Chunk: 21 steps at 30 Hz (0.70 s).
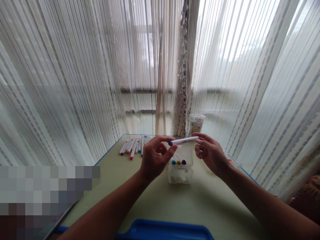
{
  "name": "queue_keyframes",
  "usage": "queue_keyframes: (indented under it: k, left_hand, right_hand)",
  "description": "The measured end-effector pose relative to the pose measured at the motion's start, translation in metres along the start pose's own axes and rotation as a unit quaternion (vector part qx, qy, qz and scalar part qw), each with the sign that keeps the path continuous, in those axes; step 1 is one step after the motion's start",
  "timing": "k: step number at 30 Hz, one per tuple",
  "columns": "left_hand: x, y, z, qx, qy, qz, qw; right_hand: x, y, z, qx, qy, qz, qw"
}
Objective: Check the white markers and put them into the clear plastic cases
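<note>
A white marker (185, 140) with a dark blue cap lies nearly level between my two hands, above a clear plastic case. My left hand (157, 153) pinches its capped end between thumb and fingers. Around the other end, the fingers of my right hand (208, 150) are closed. Below, the open clear case (180, 177) stands on the table, holding several markers with their teal, yellow and purple ends (178, 162) towards me. To the left of my left hand, a loose pile of white markers (135, 146) with coloured caps lies on the table.
Beneath everything is a pale green table (110, 186) with a blue edge. A blue moulded tray-like part (170, 230) sits at the near edge. A clear container (196, 124) stands at the back, before striped sheer curtains (140, 66). Another clear box (232, 160) is partly behind my right wrist.
</note>
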State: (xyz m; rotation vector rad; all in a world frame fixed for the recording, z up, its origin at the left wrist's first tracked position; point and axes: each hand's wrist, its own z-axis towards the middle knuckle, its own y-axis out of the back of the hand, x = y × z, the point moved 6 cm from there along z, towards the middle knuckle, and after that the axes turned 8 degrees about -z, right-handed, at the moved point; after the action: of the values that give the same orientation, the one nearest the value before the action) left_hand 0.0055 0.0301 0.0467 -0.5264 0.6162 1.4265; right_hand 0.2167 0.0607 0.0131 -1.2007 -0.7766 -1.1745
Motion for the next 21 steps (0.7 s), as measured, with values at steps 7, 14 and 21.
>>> queue_keyframes:
  k: [7, 14, 21]
  left_hand:
    - [-0.0008, -0.0003, 0.0003, -0.002, 0.003, -0.006, 1.000]
    - [0.0001, 0.0004, 0.0002, 0.001, 0.001, -0.006, 1.000]
    - [0.0060, 0.0013, -0.0006, -0.003, 0.026, -0.018, 1.000]
  right_hand:
    - [-0.0008, -0.0002, -0.0003, 0.001, -0.002, 0.003, 1.000]
    - [-0.0012, 0.0000, 0.0000, 0.005, -0.001, 0.002, 1.000]
    - [-0.0014, 0.0006, -0.0013, -0.004, -0.005, -0.005, 1.000]
